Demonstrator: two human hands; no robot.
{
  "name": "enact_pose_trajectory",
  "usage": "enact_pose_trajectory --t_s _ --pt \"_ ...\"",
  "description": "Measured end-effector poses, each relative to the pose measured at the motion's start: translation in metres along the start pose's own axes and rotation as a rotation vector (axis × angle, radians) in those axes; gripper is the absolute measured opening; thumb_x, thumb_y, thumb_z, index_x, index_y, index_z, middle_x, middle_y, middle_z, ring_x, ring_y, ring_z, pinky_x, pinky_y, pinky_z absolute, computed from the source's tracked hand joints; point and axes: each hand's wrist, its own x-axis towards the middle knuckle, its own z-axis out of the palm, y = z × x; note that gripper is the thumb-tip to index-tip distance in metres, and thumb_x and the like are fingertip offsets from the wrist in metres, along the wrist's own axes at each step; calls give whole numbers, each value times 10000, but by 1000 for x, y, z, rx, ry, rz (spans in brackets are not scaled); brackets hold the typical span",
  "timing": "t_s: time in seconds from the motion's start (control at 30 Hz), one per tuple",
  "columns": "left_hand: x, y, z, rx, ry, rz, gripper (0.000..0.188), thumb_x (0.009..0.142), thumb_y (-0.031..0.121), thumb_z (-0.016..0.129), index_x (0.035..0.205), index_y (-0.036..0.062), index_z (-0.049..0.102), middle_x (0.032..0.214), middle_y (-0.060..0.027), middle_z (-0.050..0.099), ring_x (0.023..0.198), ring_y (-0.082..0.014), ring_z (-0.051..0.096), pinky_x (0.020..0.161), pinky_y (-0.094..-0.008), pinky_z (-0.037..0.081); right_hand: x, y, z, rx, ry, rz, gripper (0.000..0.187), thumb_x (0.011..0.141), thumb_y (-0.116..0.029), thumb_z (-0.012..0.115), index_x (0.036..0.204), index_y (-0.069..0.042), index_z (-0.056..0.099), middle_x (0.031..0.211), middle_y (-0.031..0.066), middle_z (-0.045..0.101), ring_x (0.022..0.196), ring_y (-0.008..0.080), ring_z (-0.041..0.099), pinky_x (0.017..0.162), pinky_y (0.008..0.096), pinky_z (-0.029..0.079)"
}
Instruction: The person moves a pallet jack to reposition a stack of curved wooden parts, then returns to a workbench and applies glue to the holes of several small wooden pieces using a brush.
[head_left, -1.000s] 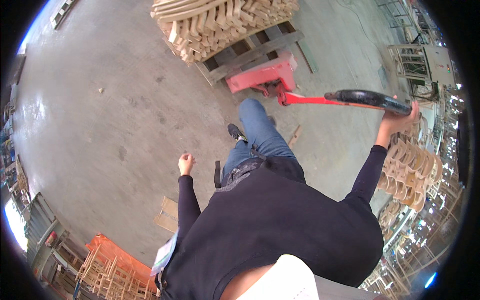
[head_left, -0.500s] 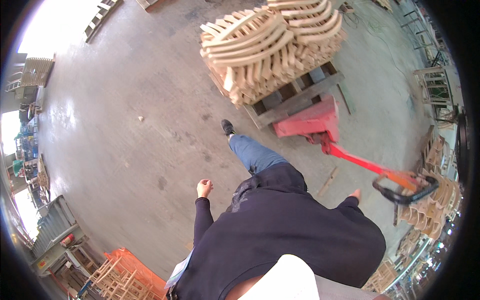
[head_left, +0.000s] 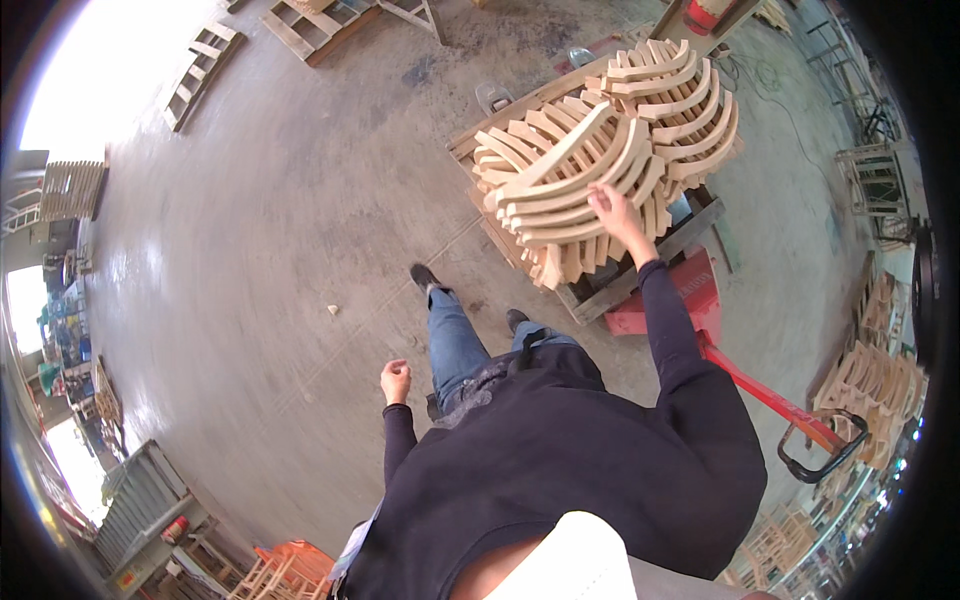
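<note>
Stack of curved wooden pieces [head_left: 620, 150] sits around 1 o'clock on a pallet [head_left: 590, 303], with a red pallet jack [head_left: 690, 300] out at 3. Whole lot's probably heavy, but one piece looks light, stiff and kinda smooth, so I'd grab it mid-curve. Right hand [head_left: 618, 218] is at 2 o'clock over the near pieces; can't tell if its fingers are clamped or just resting. Left hand [head_left: 396, 380], about 8 o'clock, looks empty, fingers loosely curled together.

Wooden pieces [head_left: 628, 148] (pale, curved) lie stacked atop a pallet [head_left: 608, 293].
</note>
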Motion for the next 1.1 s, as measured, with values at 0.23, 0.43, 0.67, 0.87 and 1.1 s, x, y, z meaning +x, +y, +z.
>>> enact_pose_trajectory --t_s 0.23,0.43,0.67,0.87,1.1 --pt "159 0 -81 -59 -412 20 268 689 150 623 932 50 679 810 -105 677 764 -176 636 721 -307 490 93 -6 96 85 207 207 263 890 -214 549 1085 -38 561 962 66 643 895 155 611 756 288 492" --pt "344 134 -154 349 -291 43 235 653 120 628 878 89 687 730 -104 675 652 -193 653 641 -321 530 -21 43 228 -21 -376 789 128 795 -195 578 791 -68 593 660 23 588 523 117 527 471 292 439" --pt "545 358 -201 491 -148 365 238 672 138 618 896 83 676 743 -128 665 730 -233 651 693 -336 510 64 -60 293 337 -316 1045 192 821 -250 570 901 -88 635 740 25 632 593 137 597 509 295 471" --pt "612 563 -144 413 -319 463 249 706 128 601 941 72 662 687 -82 652 629 -159 635 614 -294 499 262 -54 305 231 152 638 220 838 -233 555 806 -25 621 663 50 614 598 135 594 561 275 469" --pt "672 722 -81 503 -470 623 287 700 139 586 970 67 654 682 -89 647 614 -180 634 619 -307 497 493 -140 185 212 314 445 273 845 -240 592 1056 -68 583 884 95 669 760 195 643 700 300 500"
